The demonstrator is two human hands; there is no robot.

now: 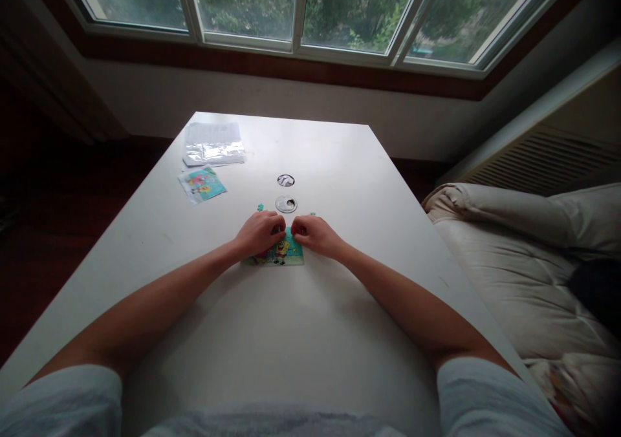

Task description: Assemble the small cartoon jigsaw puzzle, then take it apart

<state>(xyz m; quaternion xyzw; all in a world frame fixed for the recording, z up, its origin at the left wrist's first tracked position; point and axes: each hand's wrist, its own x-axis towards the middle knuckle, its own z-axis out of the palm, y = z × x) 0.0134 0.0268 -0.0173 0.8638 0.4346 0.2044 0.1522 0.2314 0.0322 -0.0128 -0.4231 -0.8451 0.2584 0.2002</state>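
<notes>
1. Far left on the white bench (339, 159), toward its back edge, lies one stack of papers (213, 130), with shiny clear plastic (215, 152) over its near part; whether this plastic is a bag enclosing the sheets, I cannot tell
2. Just in front of that stack lies one picture card (204, 183), set at an angle, turquoise with pink and yellow figures; its left margin is pale, and I cannot tell whether it sits in a sleeve
3. Next along is the first of two small turquoise pieces (261, 207), just beyond the left hand (262, 235)
4. The left hand rests over the upper left part of one picture panel (282, 253); the fingers of its grip are curled together, but whether they pinch anything I cannot tell
5. The panel lies flat on the bench in front of the person, partly covered by the hands, a yellow cartoon figure showing between them
6. Beyond the panel, near the middle, are two round items, one behind the other and apart: a far disc (286, 180) and a near disc (286, 204)
7. The right hand (310, 233) is at the panel's upper right corner, its grip curled inward, with any hold hidden
8. The second small turquoise piece (313, 214) shows just beyond that hand
9. Rightmost, beside the bench, is one pale padded sofa (495, 282)
</notes>
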